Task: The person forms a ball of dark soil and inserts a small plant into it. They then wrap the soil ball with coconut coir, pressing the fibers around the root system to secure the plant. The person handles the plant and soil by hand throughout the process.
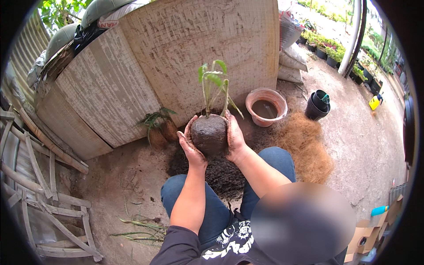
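Between my left hand [193, 147] and my right hand [234, 137] is a round ball of dark, wet soil [209, 135], cupped from both sides and held up above the ground. A green leafy plant [213, 81] with several pale stems rises from its top. Soil smears both palms and the fingers. Below the ball, a heap of loose dark soil [225, 177] lies on the ground between my knees. The underside of the ball and the roots inside it are hidden.
A pinkish tub [265, 123] of muddy water stands ahead right, beside brown fibre [303, 145] and stacked black pots [316, 111]. Ferny plants with brown root balls [159, 135] lean by the upright panels [212, 43]. Cut leaves [142, 232] and a wooden frame [59, 212] lie left.
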`<state>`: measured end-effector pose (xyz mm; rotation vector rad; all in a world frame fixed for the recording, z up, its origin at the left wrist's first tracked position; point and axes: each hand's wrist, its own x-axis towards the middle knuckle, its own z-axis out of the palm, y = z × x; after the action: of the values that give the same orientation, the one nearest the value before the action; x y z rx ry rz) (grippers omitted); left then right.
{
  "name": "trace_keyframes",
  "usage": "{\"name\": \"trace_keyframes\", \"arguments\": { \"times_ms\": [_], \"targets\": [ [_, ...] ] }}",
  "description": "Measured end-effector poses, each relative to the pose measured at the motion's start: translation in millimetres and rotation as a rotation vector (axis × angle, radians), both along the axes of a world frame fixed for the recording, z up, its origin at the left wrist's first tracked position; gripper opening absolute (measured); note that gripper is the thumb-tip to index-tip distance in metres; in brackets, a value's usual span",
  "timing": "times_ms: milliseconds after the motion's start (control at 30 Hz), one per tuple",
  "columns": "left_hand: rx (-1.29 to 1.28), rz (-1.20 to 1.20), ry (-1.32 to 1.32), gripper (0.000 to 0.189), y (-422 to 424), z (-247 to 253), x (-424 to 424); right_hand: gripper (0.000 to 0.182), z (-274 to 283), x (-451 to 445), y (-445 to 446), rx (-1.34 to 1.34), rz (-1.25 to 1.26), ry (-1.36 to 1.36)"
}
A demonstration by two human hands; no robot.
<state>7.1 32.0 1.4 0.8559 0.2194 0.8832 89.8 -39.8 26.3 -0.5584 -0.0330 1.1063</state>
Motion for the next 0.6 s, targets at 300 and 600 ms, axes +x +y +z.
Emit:
{"name": "trace_keyframes", "arguments": {
  "times_ms": [300,600],
  "targets": [
    [-0.173,0.086,-0.041,0.067,-10,-4,10,0.045,-7,3,3,-0.101,-0.095,0.014],
    [-0.265,0.075,-0.015,0.074,-5,-3,0,0.029,-24,-18,2,-0.109,-0.215,-0.124]
  ]
}}
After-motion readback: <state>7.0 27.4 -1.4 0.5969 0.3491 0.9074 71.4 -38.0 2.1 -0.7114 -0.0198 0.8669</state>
